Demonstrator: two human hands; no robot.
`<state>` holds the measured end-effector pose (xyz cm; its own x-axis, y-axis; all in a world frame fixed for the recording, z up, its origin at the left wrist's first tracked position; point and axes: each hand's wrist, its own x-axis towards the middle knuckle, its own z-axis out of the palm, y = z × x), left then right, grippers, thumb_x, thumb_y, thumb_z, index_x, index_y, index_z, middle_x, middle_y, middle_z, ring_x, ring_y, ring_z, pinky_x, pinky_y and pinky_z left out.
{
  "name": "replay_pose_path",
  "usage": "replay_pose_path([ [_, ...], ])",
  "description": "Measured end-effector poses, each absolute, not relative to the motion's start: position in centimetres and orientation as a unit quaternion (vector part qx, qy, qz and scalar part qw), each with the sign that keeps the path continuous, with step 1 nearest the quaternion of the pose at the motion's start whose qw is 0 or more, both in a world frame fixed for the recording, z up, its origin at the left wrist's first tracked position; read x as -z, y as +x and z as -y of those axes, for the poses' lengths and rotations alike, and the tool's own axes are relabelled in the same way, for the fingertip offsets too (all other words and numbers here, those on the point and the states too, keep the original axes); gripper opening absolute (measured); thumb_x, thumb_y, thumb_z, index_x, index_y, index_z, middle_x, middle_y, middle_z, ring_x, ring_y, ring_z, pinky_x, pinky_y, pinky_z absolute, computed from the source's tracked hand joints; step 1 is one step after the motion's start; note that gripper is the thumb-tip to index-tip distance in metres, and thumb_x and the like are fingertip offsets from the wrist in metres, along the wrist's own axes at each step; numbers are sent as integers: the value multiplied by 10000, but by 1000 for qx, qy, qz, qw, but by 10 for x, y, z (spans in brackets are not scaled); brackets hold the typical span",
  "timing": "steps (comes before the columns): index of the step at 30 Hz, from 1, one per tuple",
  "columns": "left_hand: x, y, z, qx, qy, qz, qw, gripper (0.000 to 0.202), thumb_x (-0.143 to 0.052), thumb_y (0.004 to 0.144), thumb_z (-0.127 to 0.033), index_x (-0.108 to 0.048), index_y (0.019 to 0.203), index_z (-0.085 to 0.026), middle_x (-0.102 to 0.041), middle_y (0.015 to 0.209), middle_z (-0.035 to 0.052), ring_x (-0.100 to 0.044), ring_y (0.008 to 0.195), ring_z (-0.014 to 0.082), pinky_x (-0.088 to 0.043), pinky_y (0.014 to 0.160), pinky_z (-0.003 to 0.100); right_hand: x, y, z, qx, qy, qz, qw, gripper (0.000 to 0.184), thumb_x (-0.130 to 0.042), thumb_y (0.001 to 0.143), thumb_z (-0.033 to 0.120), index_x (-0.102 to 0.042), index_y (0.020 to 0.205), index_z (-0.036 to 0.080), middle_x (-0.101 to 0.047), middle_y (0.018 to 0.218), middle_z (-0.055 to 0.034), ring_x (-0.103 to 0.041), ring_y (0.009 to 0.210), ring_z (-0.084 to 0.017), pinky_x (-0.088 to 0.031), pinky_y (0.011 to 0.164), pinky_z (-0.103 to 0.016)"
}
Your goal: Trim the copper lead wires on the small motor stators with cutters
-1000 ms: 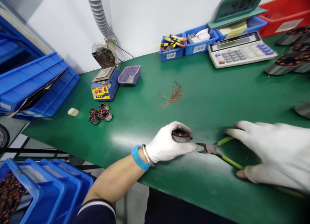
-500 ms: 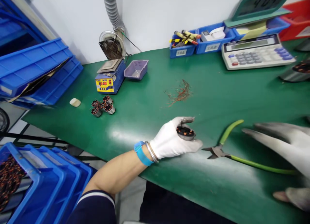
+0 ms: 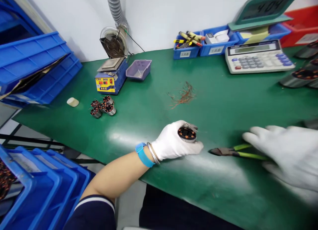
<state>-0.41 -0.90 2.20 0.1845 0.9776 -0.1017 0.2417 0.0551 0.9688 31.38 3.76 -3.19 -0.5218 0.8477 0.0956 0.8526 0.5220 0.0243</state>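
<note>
My left hand (image 3: 174, 142), in a white glove with darkened fingertips, is wrapped around a motor stator (image 3: 187, 135). The stator's black top with copper windings faces up. To the right, my gloved right hand (image 3: 288, 153) is closed around the green handles of the diagonal cutters (image 3: 225, 152). The cutters' jaws are together and point left toward the stator, apart from it. Part of the handles is hidden by the right hand, which is slightly blurred. Beyond the left hand lies a loose heap of copper wire clippings (image 3: 185, 95).
Several stators (image 3: 109, 109) cluster at left near a blue soldering pot (image 3: 109, 82) and a purple tray (image 3: 139, 70). At the back stand blue tool boxes (image 3: 186, 53), a calculator (image 3: 258, 59) and a clock (image 3: 267, 8). More stators (image 3: 296, 78) are at right; blue bins (image 3: 47, 183) at lower left.
My right hand has closed around the cutters' handles, bringing them from spread to nearly together, and the jaws have shut. My left hand still holds the stator.
</note>
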Motion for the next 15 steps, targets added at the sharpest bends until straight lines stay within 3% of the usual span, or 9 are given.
replay_pose_path([
  [3, -24, -2, 11, -367, 568, -523, 519, 266, -753, 596, -215, -620, 823, -170, -677, 787, 29, -617, 737, 161, -532, 731, 299, 28, 305, -25, 38, -438, 898, 17, 307, -494, 763, 339, -704, 965, 242, -704, 1102, -146, -681, 892, -317, -561, 772, -507],
  [6, -25, -1, 13, -365, 586, -525, 498, 265, -755, 594, -252, -582, 785, -187, -645, 748, 0, -586, 692, 145, -514, 700, 292, 23, 297, -10, 23, -409, 905, 118, 424, -433, 867, 313, -577, 1253, 212, -670, 1187, -148, -658, 1082, -289, -557, 917, -454],
  [10, -20, 0, 13, -356, 609, -526, 475, 303, -753, 591, -290, -573, 817, -200, -626, 741, -16, -579, 679, 145, -517, 701, 303, 8, 275, 15, 37, -422, 891, 160, 496, -419, 917, 318, -427, 1404, 221, -671, 1046, -106, -685, 874, -246, -582, 721, -364],
  [15, -16, -1, 13, -345, 615, -523, 479, 309, -741, 592, -292, -565, 830, -203, -632, 748, -14, -591, 689, 151, -520, 691, 299, -11, 243, 30, 132, -375, 908, 131, 417, -439, 870, 230, -512, 1270, 137, -616, 886, -100, -620, 751, -249, -554, 653, -378],
])
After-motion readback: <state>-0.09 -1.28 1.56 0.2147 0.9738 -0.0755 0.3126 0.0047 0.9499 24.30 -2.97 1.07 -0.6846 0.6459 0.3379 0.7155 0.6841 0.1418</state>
